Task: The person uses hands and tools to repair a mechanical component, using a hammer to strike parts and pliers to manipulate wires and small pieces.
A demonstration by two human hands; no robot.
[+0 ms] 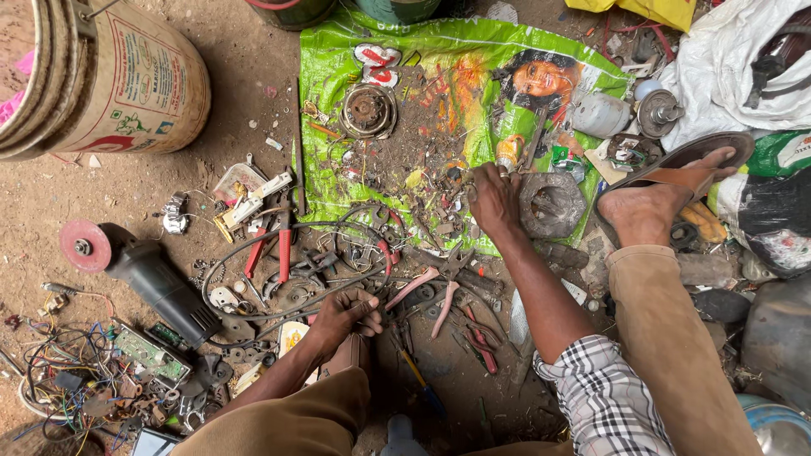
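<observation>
1. View from above: a person sits on dirt ground amid scrap metal, tools and wires.
2. The left hand [345, 314] sits low at centre, near 6 o'clock. Its fingers curl around a black cable [253, 253] that loops up toward 10 o'clock. Whether it grips anything else, I cannot tell.
3. The right hand [494, 198] reaches to the centre of the view, palm down, fingers bent and pressed into small debris on a green sack [338, 76]. What it pinches, if anything, is hidden.
4. Just beside the right hand, at its 3 o'clock, lies a grey round motor housing [551, 204], hollow side up.
5. Between the 2 hands lie pink-handled pliers [431, 291], handles pointing toward 6 o'clock.
6. At 9 o'clock from the left hand lies an angle grinder [156, 283] with a pink disc [84, 246] at its far end.
7. Red-handled cutters [283, 249] lie at 11 o'clock from the left hand.
8. A round rusty part [368, 110] rests on the sack at 12 o'clock.
9. At 3 o'clock, the person's foot in a sandal [676, 173] rests near the sack's edge.
10. A bucket [118, 76] lies tipped at 10 o'clock; tangled coloured wires [76, 380] fill 8 o'clock.
</observation>
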